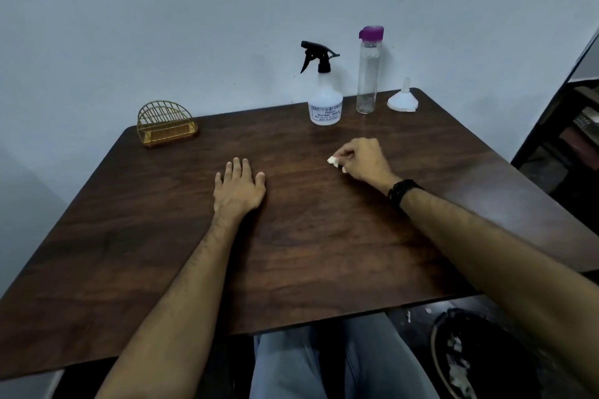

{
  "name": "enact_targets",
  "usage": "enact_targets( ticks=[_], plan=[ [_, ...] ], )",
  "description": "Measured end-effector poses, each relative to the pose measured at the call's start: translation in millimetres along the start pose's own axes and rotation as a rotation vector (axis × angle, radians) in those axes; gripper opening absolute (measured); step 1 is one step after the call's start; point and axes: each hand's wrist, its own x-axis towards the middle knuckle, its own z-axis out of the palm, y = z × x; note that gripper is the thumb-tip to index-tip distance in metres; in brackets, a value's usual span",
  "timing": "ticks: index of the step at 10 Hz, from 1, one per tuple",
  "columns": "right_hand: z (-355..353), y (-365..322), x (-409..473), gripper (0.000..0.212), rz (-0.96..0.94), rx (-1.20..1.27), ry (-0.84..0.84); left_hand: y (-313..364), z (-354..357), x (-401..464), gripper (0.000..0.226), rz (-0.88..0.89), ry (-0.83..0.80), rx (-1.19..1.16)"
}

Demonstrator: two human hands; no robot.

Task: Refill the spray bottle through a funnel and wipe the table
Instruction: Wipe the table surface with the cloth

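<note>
Tissue wad [332, 160], soft and light, sits pinched in the right hand [364, 160] mid-tabletop, best pressed flat for wiping; left hand [239, 187] lies fingers-straight.

Head-worn view, looking forward and down over the table [324, 236].

The single wide-angle camera sits above the table's near edge, close enough that both forearms run up from the bottom of the frame. It faces the wall behind the table's far edge; the table's straight edges bow. Below the near edge, the wearer's lap shows.
</note>
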Motion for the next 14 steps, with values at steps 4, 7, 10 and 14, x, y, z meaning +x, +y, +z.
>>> enact_targets(
  ticks=[4,7,10,14],
  plan=[
    [-37.9,-12.0,-76.3,0.009,-0.132,0.163,-0.049,6.1,-2.8,-15.9,0.07,0.002,-0.008,-0.003],
    [1.6,-36.2,-123.6,0.017,-0.312,0.121,-0.1,7.6,-1.8,-17.6,0.07,0.004,0.001,0.002],
    [0.9,-18.4,-53.0,0.012,-0.163,0.065,-0.091,5.2,1.8,-29.8,0.07,0.044,0.004,-0.001],
    [-75.2,56.9,-75.3,0.009,0.206,-0.016,-0.005,39.1,-1.5,-38.6,0.074,-0.046,-0.064,-0.02]
  ],
)
